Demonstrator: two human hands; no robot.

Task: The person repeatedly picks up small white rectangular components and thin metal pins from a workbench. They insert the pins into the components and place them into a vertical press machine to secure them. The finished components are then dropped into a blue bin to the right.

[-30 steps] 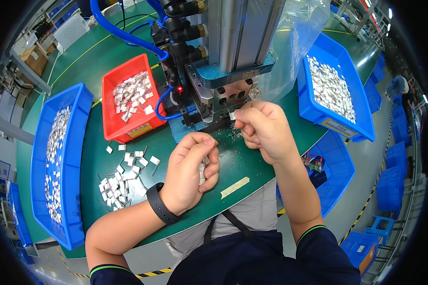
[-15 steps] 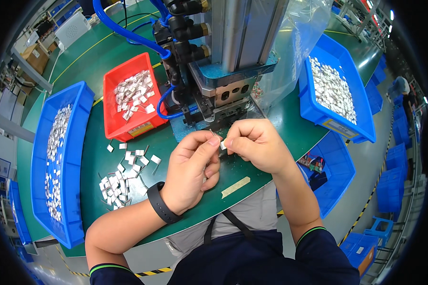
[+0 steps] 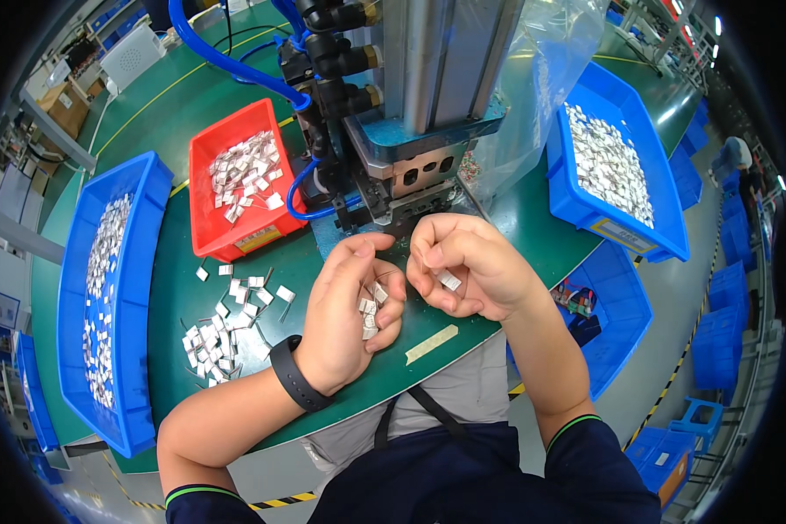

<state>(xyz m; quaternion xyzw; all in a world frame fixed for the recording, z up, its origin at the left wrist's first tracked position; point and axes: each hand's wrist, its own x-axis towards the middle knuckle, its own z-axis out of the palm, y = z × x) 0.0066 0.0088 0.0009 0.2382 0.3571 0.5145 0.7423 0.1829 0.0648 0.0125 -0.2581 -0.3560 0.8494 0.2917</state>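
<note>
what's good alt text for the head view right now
Person's left hand cupping several white pieces and right hand holding one, in front of a machine. Loose pieces lie on a green table near a red bin and a blue bin.

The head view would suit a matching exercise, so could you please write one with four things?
1. Left hand
2. Red bin
3. Wristband
4. Tape strip

A. Worn on the left arm
B. Flat on the table, near its front edge
C. Curled around several white pieces
D. Standing left of the machine

Pairs: 1-C; 2-D; 3-A; 4-B
</note>
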